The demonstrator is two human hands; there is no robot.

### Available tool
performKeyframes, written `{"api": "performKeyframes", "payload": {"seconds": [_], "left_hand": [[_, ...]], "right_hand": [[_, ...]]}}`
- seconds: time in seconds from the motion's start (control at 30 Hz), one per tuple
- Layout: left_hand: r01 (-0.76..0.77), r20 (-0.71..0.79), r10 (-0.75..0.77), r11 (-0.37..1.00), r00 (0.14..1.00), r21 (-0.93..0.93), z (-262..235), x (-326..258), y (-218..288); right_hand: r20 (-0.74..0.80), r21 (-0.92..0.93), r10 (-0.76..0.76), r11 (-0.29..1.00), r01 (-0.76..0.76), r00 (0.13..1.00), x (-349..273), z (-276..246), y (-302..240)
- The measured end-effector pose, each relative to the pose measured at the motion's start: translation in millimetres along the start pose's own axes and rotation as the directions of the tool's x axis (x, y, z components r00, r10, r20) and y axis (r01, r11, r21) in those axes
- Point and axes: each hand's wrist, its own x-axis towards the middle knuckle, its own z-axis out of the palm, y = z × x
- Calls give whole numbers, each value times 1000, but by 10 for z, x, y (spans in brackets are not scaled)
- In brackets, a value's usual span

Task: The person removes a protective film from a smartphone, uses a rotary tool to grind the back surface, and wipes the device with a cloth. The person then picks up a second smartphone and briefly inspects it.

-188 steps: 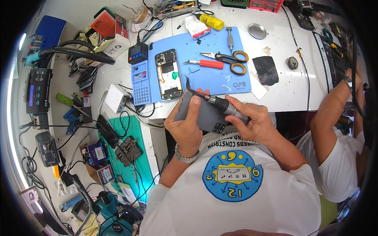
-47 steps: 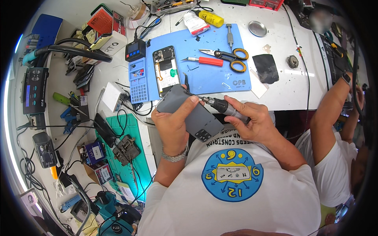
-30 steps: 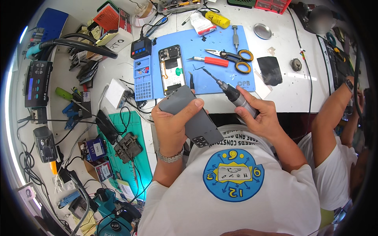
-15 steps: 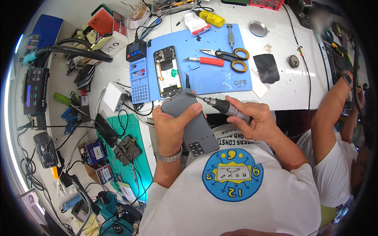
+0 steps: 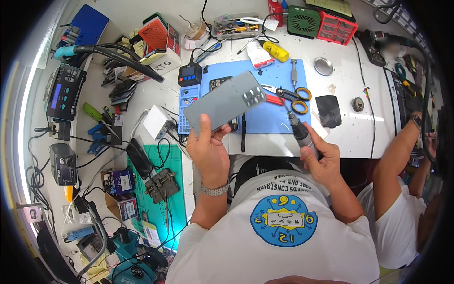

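My left hand [image 5: 208, 151] grips a grey phone back cover [image 5: 220, 105] by its lower left end, raised and tilted above the blue mat [image 5: 267, 120]. The cover's camera cutouts are at its upper right end. In my right hand [image 5: 323, 155] is a grey and black rotary tool [image 5: 300, 132], its thin tip pointing up and away from the cover. Behind the cover lies an opened phone [image 5: 219, 82], mostly hidden. Scissors with black and yellow handles [image 5: 299, 100] and a partly covered red craft knife [image 5: 274, 99] rest beside it. A slim black tool [image 5: 243, 133] lies near the mat's front edge.
A screwdriver [image 5: 294, 72], a yellow bottle [image 5: 276, 51] and a round metal dish [image 5: 323, 66] are toward the back. At left are a small parts tray [image 5: 185, 118], a green mat [image 5: 182, 177] and many cables. Another person's arm [image 5: 395, 151] is at right.
My left hand has lifted the cover and turned its camera end up to the right, over the opened phone. The rotary tool has moved right, away from the cover.
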Motion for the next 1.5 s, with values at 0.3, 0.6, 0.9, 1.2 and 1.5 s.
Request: {"api": "performKeyframes", "payload": {"seconds": [0.3, 0.6, 0.9, 1.2, 1.5], "left_hand": [[139, 186, -121, 986, 975, -89, 256, -225, -105], [159, 288, -160, 987, 944, 25, 91, -278, -43], [197, 441, -182, 980, 879, 12, -5, -330, -114], [237, 373, -220, 971, 901, 1, -187, -385, -321], [308, 263, -311, 950, 913, 55, -83, -272, -174]], "right_hand": [[188, -216, -96, 967, 136, 978, 54, 134, 77], [173, -220, -44, 972, 82, 984, 63, 108, -4], [109, -211, -92, 971, 113, 990, 56, 144, 144], [116, -239, -5, 971, 33, 993, 78, 99, 8], [110, -208, -106, 970, 127, 988, 53, 106, 180]]}}
